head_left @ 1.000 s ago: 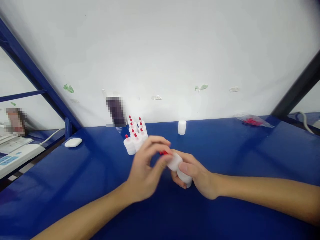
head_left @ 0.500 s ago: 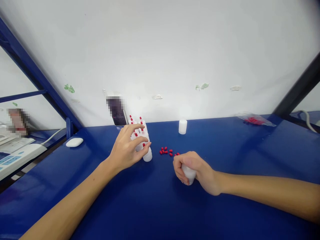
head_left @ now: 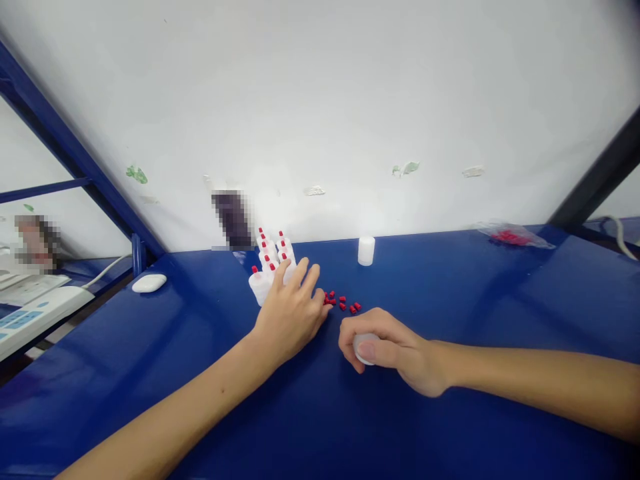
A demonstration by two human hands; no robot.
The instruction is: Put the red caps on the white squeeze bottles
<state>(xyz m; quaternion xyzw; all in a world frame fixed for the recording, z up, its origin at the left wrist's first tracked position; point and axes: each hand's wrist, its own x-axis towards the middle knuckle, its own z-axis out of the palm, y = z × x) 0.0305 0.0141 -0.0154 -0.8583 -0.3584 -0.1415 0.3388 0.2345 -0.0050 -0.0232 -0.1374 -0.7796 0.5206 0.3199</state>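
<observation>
My right hand [head_left: 400, 350] is wrapped round a small white bottle [head_left: 365, 347], with the thumb lying on it. Most of the bottle is hidden by the fingers. My left hand [head_left: 295, 307] reaches over the table with its fingers apart, its thumb and index finger beside the loose red caps [head_left: 343, 299]. Nothing shows in its grasp. Left of those fingers, several white bottles with red tips [head_left: 260, 287] stand in rows, some of them partly covered by the hand.
A lone white cylinder [head_left: 366, 251] stands near the wall. At the back right lies a clear bag of red pieces [head_left: 513, 237]. A phone [head_left: 234, 220] leans on the wall; a white rounded object [head_left: 149, 283] and a power strip [head_left: 45, 308] are at the left.
My left hand has left the front bottle of the rows and moved right to the loose caps. My right hand has turned, so the thumb now lies across its bottle.
</observation>
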